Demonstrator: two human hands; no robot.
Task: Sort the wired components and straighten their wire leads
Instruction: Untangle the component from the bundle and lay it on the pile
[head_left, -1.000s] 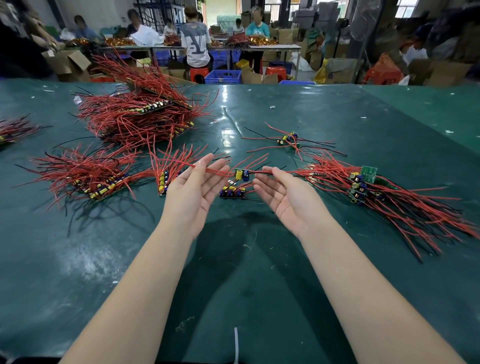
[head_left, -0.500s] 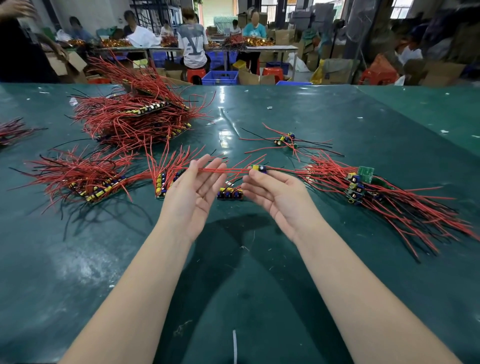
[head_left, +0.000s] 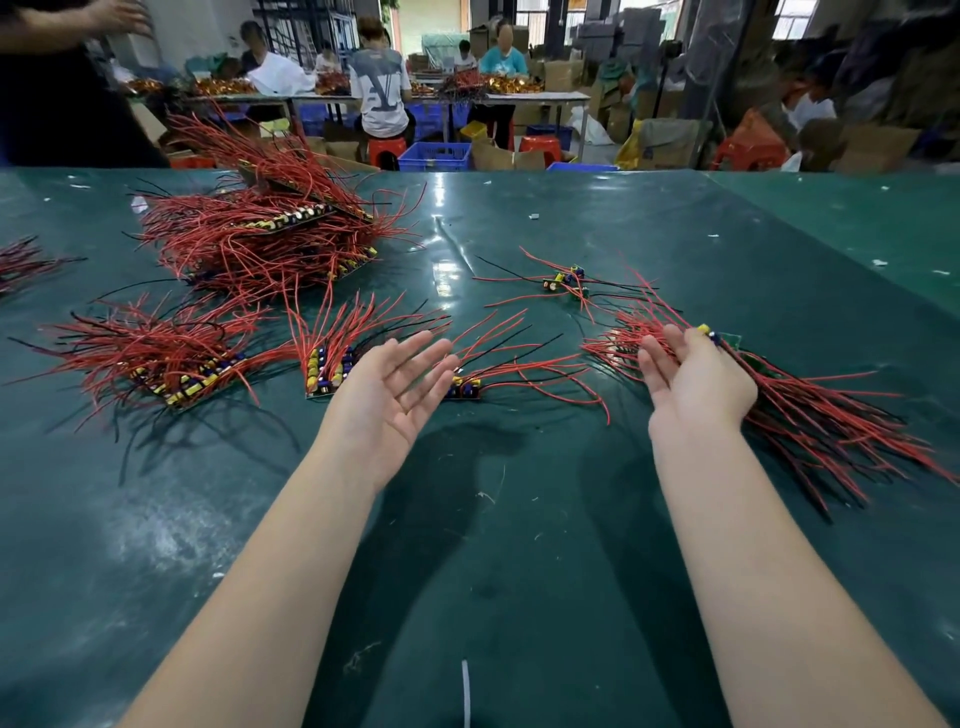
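A green bench (head_left: 519, 545) seen from above, with two bare forearms reaching forward and red-wired parts in several groups.

At the far left edge, a few red wires (head_left: 21, 262) are cut off by the frame. Next, near the front, a flat row (head_left: 171, 366) of parts lies with its leads fanned out fairly evenly. Behind it, a big heap (head_left: 260, 239) is stacked in layers, leads pointing many ways. Just right of the flat row stands a small row (head_left: 332, 358), its leads rising up and back.

The left hand (head_left: 387, 389) hovers palm up, fingers straight and spread, holding nothing. Just beyond its fingertips lies a short strip (head_left: 465, 387) of parts on the bench, its red and black leads curving off to the right, not yet straight.

Farther back, a loose cluster (head_left: 566, 280) of a few parts lies with leads crossing.

The right hand (head_left: 696, 379) is palm up over the right pile (head_left: 821, 410), a yellow-and-blue part (head_left: 707, 332) at its fingertips; whether it grips that part cannot be told.

Judged from this layout, the sorting looks partly done: rows at left seem arranged, while the short strip, the loose cluster and perhaps the heap seem to need work.
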